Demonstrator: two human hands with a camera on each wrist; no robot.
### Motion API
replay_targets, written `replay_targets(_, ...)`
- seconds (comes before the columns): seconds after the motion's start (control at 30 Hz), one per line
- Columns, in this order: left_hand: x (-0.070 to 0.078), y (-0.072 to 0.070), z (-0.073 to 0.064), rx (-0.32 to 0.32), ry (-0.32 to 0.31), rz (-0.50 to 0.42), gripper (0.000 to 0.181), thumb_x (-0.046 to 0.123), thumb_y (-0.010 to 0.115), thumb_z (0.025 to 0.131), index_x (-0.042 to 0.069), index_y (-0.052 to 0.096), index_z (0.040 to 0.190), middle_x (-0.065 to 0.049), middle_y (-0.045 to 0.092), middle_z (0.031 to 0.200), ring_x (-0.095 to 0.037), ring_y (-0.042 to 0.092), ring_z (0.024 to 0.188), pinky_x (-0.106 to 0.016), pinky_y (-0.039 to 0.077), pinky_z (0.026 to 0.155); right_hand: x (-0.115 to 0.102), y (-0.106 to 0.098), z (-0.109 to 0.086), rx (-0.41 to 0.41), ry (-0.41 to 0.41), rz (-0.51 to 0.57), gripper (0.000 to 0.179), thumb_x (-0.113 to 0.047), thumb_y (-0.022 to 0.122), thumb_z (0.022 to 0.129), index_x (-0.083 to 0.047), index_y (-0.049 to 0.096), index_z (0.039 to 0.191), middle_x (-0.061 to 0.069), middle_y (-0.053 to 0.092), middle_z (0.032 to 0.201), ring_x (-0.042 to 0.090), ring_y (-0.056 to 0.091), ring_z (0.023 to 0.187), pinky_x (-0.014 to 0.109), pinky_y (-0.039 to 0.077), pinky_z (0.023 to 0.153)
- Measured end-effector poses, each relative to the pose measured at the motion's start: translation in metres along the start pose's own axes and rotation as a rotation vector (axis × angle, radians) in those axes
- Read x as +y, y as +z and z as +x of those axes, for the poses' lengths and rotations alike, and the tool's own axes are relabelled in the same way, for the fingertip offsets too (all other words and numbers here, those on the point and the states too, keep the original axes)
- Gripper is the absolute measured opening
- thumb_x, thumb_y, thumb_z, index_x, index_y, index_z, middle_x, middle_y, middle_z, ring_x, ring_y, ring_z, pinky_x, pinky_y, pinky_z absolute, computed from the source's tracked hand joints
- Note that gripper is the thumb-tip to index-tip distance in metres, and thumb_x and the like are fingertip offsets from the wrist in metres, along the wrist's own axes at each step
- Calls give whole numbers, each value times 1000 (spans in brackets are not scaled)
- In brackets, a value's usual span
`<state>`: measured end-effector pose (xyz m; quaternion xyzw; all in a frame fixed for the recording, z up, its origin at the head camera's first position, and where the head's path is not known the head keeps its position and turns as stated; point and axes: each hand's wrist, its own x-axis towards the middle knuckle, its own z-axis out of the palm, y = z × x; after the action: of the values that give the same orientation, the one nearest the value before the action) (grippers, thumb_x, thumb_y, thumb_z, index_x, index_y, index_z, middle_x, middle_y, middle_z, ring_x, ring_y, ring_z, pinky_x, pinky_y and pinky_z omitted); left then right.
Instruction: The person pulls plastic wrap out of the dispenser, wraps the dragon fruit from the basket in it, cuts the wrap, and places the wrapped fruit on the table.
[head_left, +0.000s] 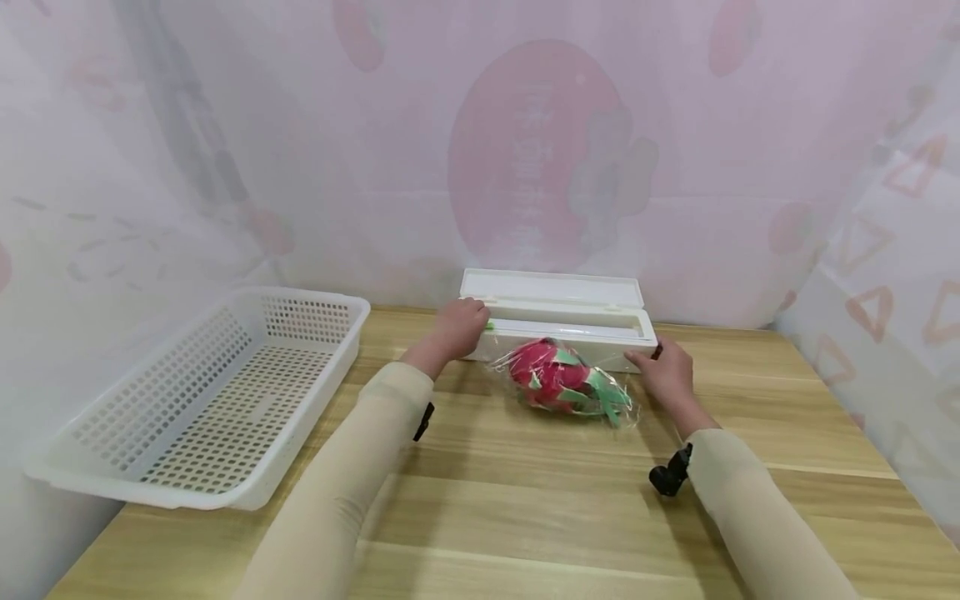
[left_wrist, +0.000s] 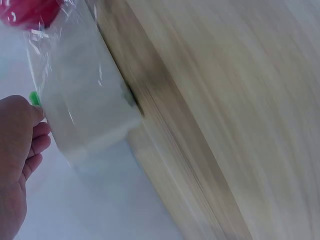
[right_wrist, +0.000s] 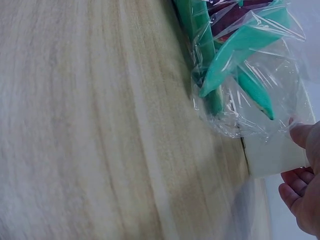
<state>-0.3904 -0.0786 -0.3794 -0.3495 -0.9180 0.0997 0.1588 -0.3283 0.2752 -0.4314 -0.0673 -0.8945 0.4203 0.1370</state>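
Note:
A white cling film dispenser box (head_left: pixel 555 350) stands at the back of the table with its lid (head_left: pixel 551 287) raised. Fingers curled, my left hand (head_left: pixel 460 327) pinches a small green slide cutter (left_wrist: pixel 34 98) at the box's left end. At the other end, my right hand (head_left: pixel 667 371) grips the box corner, its thumb (right_wrist: pixel 301 134) on the front face and the fingers behind. Directly in front of the box lies a red dragon fruit (head_left: pixel 551 375) with green scales, wrapped in clear film (right_wrist: pixel 235 117). The film overlaps the box front in both wrist views.
To the left, a white perforated plastic basket (head_left: pixel 300 433) reaches past the table's left edge. The wooden table (head_left: pixel 540 508) runs back to a pale printed curtain (head_left: pixel 405 167), which also hangs along both sides.

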Motion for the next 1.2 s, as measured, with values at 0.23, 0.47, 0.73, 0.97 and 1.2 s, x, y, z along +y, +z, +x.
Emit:
replay_targets(0.23, -17, 4, -14, 52, -26, 2, 10, -2, 58, 90, -1, 65, 98, -12, 62, 92, -28, 60, 83, -39, 51, 77, -1, -6, 1, 16, -5, -5, 51, -27, 68, 93, 8, 54, 126, 24, 61, 110, 31, 55, 94, 40, 47, 77)
replay_targets(0.47, -21, 4, -20, 55, -18, 26, 12, -3, 58, 90, -3, 65, 100, -13, 63, 94, -27, 61, 83, -38, 52, 76, 0, -2, 1, -3, -10, -15, 52, -28, 67, 93, 10, 54, 126, 26, 61, 110, 32, 55, 96, 41, 47, 78)
replay_targets(0.73, -26, 4, -23, 37, -81, -28, 12, -5, 60, 89, -3, 64, 100, -14, 64, 97, -30, 62, 86, -41, 52, 78, 0, -2, 3, 5, -7, -7, 54, -29, 68, 93, 10, 54, 126, 26, 61, 111, 33, 56, 97, 42, 48, 79)
replay_targets(0.97, -26, 5, -25, 46, -81, -30, 11, -7, 58, 87, -4, 64, 96, -15, 63, 90, -30, 61, 81, -42, 52, 73, 2, -1, 1, -4, -5, -8, 51, -28, 68, 93, 9, 55, 125, 25, 61, 108, 32, 55, 94, 40, 46, 77)
replay_targets(1.2, -27, 6, -25, 79, -68, -16, 12, -9, 59, 86, -5, 64, 97, -15, 64, 90, -30, 62, 82, -42, 53, 74, 1, -1, 2, 1, -12, -6, 53, -29, 67, 93, 9, 53, 128, 25, 61, 111, 32, 56, 96, 41, 47, 78)
